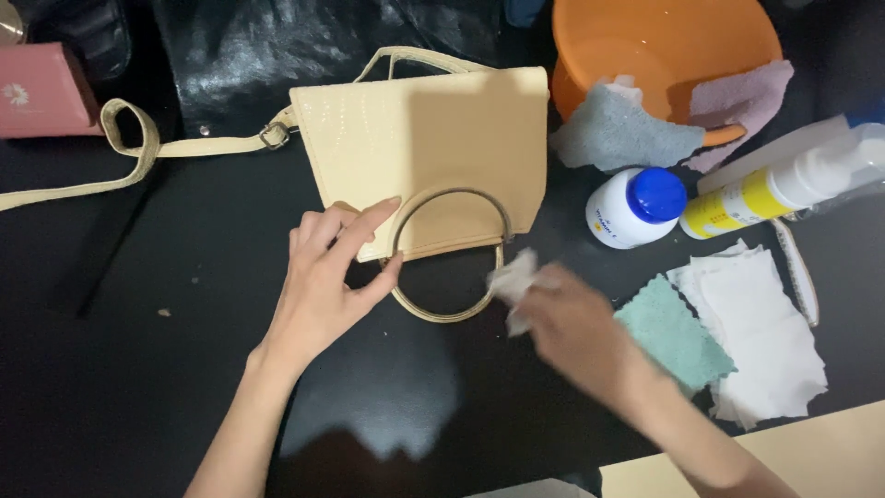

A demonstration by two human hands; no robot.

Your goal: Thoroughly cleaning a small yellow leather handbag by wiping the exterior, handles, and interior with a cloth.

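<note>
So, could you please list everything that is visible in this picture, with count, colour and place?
handbag: 1, cream, top centre
ring handle: 1, metal, at bag's lower edge
strap: 1, cream, left
basin: 1, orange, top right
cloths on basin rim: 2, grey and lilac
jar: 1, white, blue cap
spray bottle: 1, white and yellow
green cloth: 1, right
white wipes: several, right
pink box: 1, top left
left hand: pinches ring
right hand: blurred, holds white wipe

Right hand blurred; strap cut off left.
</note>
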